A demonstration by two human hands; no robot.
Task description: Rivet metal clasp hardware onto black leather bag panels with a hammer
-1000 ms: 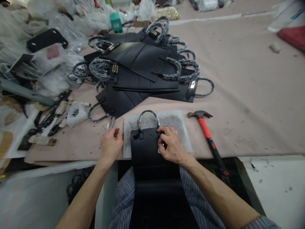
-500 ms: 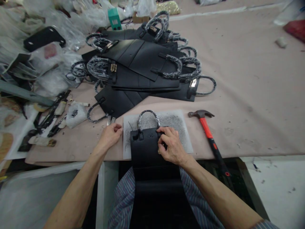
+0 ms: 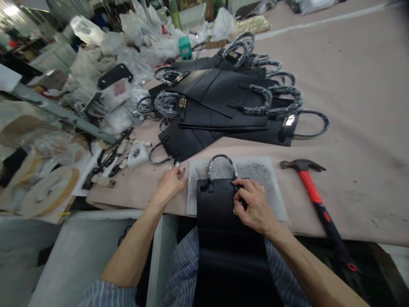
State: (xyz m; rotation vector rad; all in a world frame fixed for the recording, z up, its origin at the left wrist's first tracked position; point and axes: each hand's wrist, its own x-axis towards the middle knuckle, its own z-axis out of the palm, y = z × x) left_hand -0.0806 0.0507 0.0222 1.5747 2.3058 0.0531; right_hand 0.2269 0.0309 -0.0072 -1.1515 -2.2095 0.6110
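Note:
A black leather bag panel [image 3: 220,209] runs from the table edge down over my lap. Its plastic-wrapped handle [image 3: 221,157] arches up at the top end, over a white speckled board [image 3: 262,170]. My right hand [image 3: 254,204] is closed at the panel's upper right corner, fingertips pinching near the foot of the handle. Left of the board, my left hand [image 3: 171,183] is closed round a short metal rod [image 3: 183,172], whose tip sticks up past the fingers. Just beyond that hand lies another small metal piece [image 3: 175,163]. A claw hammer [image 3: 311,187] with red and black grip lies to the right.
Several black bag panels [image 3: 220,115] with wrapped handles and gold clasps are piled at the back. Left are loose tools [image 3: 115,153], plastic bags [image 3: 105,59], a metal bar [image 3: 64,108] and a tape roll [image 3: 47,192]. A pale bin [image 3: 83,256] stands below the table edge.
The view has swung left, so everything sits further right and lower. My left hand has picked up the metal rod from beside the board. My right hand stays on the panel.

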